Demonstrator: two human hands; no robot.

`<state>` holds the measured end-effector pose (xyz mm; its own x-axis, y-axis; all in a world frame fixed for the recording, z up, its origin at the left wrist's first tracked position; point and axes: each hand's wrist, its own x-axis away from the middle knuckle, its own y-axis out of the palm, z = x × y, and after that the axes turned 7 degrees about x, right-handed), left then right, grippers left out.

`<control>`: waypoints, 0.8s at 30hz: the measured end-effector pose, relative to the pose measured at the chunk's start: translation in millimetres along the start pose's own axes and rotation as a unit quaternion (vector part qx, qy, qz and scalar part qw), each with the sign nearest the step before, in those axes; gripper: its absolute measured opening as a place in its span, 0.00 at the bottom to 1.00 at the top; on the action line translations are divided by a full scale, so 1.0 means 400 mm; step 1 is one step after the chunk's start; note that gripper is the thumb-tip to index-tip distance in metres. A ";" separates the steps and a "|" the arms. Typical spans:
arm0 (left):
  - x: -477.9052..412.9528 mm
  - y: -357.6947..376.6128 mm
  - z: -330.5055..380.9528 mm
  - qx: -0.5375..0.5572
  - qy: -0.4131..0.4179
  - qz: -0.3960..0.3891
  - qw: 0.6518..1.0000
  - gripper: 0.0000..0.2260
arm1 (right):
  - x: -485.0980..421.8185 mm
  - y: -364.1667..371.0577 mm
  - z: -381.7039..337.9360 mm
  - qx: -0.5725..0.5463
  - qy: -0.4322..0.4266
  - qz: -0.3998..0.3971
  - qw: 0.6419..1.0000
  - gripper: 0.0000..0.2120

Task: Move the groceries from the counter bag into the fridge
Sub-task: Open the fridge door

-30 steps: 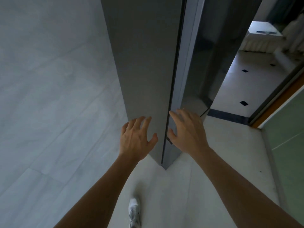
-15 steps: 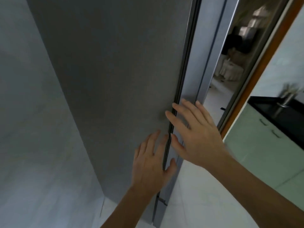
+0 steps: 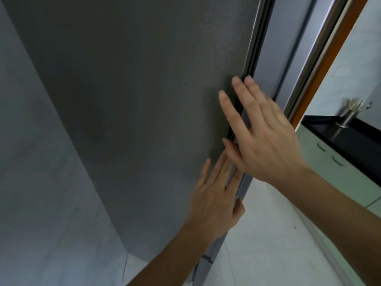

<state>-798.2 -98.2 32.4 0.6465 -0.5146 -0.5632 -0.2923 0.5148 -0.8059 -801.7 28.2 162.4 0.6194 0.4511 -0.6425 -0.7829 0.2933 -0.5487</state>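
One tall grey fridge (image 3: 134, 100) filled most of the view, seen along its side panel, with its door (image 3: 288, 48) apparently closed against the dark seal (image 3: 250, 65) down the front edge. No groceries and no counter bag showed anywhere; both were out of view.

The right hand (image 3: 261, 137) was spread flat, fingers straight, across the seal higher up. The left hand (image 3: 214, 201) lay flat just below it, fingers straight on the side panel, thumb out toward the door edge. Neither held anything.

The likely trouble was that flat fingers had little purchase on a sealed door, so they could slip off the edge. Fingertips worked into the gap could also be nipped if the door sprang shut. Whether there was a handle I could not tell.

The pale wall (image 3: 31, 162) stood close on the left, and the orange-framed doorway (image 3: 329, 50) lay just beyond the door — a wide swing might reach it. Further right sat the black counter (image 3: 350, 139) over green cupboards (image 3: 329, 168), with a steel utensil holder (image 3: 348, 118) on it.
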 end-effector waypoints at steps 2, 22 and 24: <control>0.000 0.006 0.005 0.014 0.001 -0.003 1.000 0.37 | 0.003 0.000 0.001 0.010 0.001 -0.001 1.000 0.33; -0.002 0.014 0.038 0.090 -0.013 0.002 0.996 0.43 | 0.067 -0.008 0.016 0.058 0.018 -0.016 0.998 0.36; 0.000 0.018 0.042 0.094 -0.018 0.004 0.995 0.42 | 0.067 -0.007 0.010 0.071 0.016 -0.021 0.997 0.36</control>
<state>-788.6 -83.1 29.8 0.6710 -0.4871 -0.5591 -0.1620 0.6394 -0.7516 -783.2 42.8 148.9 0.6515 0.4094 -0.6387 -0.7553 0.4295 -0.4951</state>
